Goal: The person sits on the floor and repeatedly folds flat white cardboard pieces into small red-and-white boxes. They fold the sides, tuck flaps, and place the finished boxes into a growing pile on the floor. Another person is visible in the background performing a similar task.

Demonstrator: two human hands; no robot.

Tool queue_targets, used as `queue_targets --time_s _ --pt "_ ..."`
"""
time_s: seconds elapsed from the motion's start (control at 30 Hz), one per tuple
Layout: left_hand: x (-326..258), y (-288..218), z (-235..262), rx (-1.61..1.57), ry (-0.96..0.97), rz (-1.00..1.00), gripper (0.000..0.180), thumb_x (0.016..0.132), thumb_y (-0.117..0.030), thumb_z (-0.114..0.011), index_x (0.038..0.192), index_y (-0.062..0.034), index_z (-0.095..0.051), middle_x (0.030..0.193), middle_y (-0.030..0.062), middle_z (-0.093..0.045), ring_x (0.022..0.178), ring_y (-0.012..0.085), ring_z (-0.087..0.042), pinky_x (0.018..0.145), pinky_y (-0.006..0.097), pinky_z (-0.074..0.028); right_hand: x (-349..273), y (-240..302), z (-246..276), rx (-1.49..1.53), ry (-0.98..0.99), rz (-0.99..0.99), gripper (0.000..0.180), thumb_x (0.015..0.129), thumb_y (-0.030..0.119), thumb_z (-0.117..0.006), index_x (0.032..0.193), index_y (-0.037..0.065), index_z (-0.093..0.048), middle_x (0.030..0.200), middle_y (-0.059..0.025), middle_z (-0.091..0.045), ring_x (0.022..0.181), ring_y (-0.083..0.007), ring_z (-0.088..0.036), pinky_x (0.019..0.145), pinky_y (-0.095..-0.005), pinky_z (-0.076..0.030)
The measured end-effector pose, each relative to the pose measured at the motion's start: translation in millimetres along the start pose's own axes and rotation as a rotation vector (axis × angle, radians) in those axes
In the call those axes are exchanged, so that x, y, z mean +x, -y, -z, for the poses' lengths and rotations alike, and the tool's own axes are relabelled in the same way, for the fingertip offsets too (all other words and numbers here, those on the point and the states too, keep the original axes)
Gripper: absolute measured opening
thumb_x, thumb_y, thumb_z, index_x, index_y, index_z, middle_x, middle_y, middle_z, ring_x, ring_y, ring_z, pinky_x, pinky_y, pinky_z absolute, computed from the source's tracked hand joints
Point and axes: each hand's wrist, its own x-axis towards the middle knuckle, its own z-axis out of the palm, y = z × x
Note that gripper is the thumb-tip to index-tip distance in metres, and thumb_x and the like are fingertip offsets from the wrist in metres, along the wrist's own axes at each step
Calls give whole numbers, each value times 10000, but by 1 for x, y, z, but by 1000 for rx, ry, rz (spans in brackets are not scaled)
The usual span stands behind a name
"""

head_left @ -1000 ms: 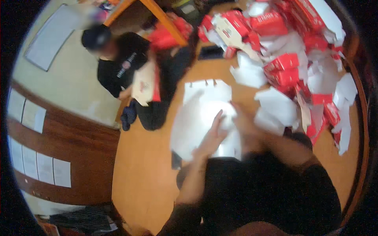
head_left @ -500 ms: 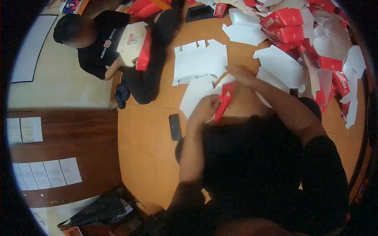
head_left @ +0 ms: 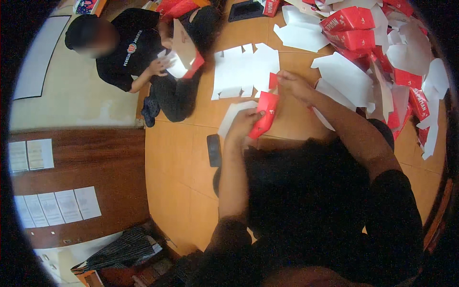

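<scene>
Overhead, both hands pinch a red carton blank (head_left: 266, 112): left hand (head_left: 243, 123) fingers clamped low, right hand (head_left: 294, 85) fingers clamped above. Probably light, bendy; best gripped along creases.

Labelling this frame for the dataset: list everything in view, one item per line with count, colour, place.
red carton: one, red outside and white inside, part-folded, held in both hands over the floor
flat carton blanks: several, white side up, spread on the floor ahead
folded cartons: a heap, count unclear, red and white, upper right
phone: one, dark, flat on the floor by the left forearm
dark tray: one, black, top centre
floor: orange-brown tiles
paper sheets: about eight, white, on the brown wooden surface at left
co-worker: one person, black top, seated upper left, holding a carton
left hand: grips the carton's lower end
right hand: pinches its upper end
</scene>
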Motion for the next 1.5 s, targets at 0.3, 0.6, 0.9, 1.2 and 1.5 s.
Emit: queue_targets --time_s 0.3,0.6,0.9,1.2,1.5 --pt "2 -4 -15 -5 -34 -33 203 914 -179 -650 965 13 -691 852 57 -681 701 116 -601 627 277 -490 -14 10 -8 -782 67 624 181 868 229 -632 935 61 -649 1091 -93 -610 1011 -329 -607 885 -420 -484" --pt "2 -3 -15 197 35 -160 131 919 -120 -620 903 -11 -691 782 24 -658 683 121 -579 633 292 -480 -14 16 2 -863 404 637 113 802 112 -647 853 11 -642 1039 -168 -594 1016 -321 -571 901 -423 -467" --pt "0 1 -11 271 88 -207 137 926 -88 -584 930 6 -683 789 62 -672 737 140 -598 676 311 -491 -27 15 -9 -1051 446 622 230 819 228 -614 901 17 -653 1026 -176 -634 1013 -365 -585 884 -463 -467" --pt "-34 -49 -47 793 -1153 -981 455 923 -113 -631 1317 47 -466 1070 141 -629 880 225 -610 778 364 -504 -11 25 21 -1025 174 227 296 941 309 -561 1007 31 -637 991 -209 -639 945 -377 -621 840 -465 -490" --pt "-12 -18 -25 -178 -737 -467 321 1014 -173 -513 1292 -12 -523 799 36 -582 641 103 -540 540 240 -418 -30 62 -15 -866 147 251 326 964 366 -552 1013 55 -634 926 -203 -664 871 -347 -658 775 -452 -495"
